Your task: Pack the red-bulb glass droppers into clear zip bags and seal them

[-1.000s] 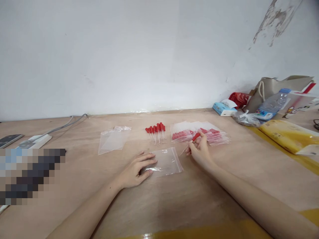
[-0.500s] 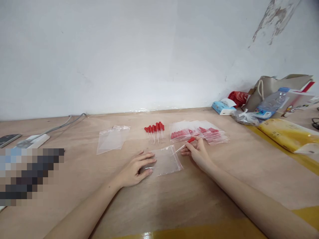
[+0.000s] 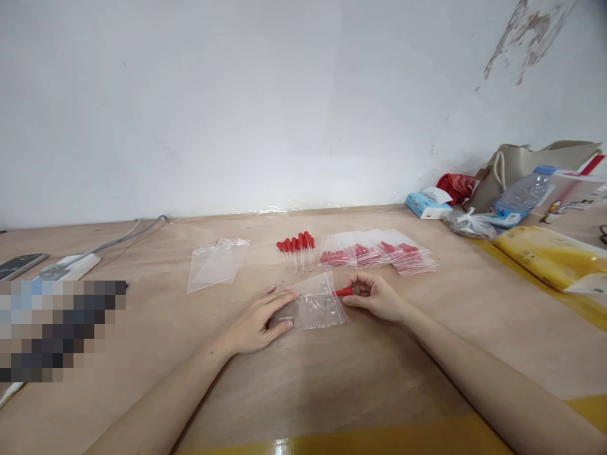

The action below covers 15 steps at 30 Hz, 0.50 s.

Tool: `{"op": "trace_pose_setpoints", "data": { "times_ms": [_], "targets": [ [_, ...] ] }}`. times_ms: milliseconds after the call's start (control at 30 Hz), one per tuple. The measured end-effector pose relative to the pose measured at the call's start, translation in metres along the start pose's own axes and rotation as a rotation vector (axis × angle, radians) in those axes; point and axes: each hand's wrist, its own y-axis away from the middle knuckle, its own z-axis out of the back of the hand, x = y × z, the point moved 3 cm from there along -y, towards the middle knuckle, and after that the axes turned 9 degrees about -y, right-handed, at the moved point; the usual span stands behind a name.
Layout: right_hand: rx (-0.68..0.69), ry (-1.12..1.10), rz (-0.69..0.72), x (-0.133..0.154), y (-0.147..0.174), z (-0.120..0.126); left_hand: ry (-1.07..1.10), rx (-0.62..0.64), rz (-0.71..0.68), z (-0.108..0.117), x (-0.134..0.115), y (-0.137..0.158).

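Note:
A clear zip bag (image 3: 318,308) lies on the table in front of me, its zip end toward the right. My left hand (image 3: 258,321) rests over the bag's left end, fingers stretched out and apart from the thumb. The fingers of my right hand (image 3: 372,297) pinch the red bulb of a dropper (image 3: 342,292) at the bag's mouth. The dropper's clear stem is inside the bag, pointing left. Beyond the bag lies a row of red-bulbed droppers (image 3: 298,246). To their right are overlapping zip bags (image 3: 379,249) with red bulbs showing in them.
Flat zip bags (image 3: 219,264) without droppers lie to the left. A phone (image 3: 21,265) and a cable (image 3: 121,240) are at far left. On the right are a blue tissue pack (image 3: 428,206), a plastic bottle (image 3: 521,196), a paper bag (image 3: 545,161) and a yellow pack (image 3: 550,256).
My right hand has moved left and slid the dropper's stem into the zip bag, leaving the red bulb at the mouth. My left hand has stayed on the bag.

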Motion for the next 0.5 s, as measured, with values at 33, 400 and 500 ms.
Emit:
{"op": "trace_pose_setpoints", "data": {
  "times_ms": [33,400,500],
  "targets": [
    [0.021,0.014,-0.006,0.000,-0.001,0.001,0.000,0.003,-0.001,0.000,0.000,0.000],
    [0.019,0.094,-0.019,0.003,0.001,0.007,0.002,-0.018,-0.009,0.000,-0.001,-0.002],
    [0.037,0.048,0.043,0.001,0.001,-0.007,0.009,-0.021,-0.019,-0.001,-0.001,-0.003]
  ]
}}
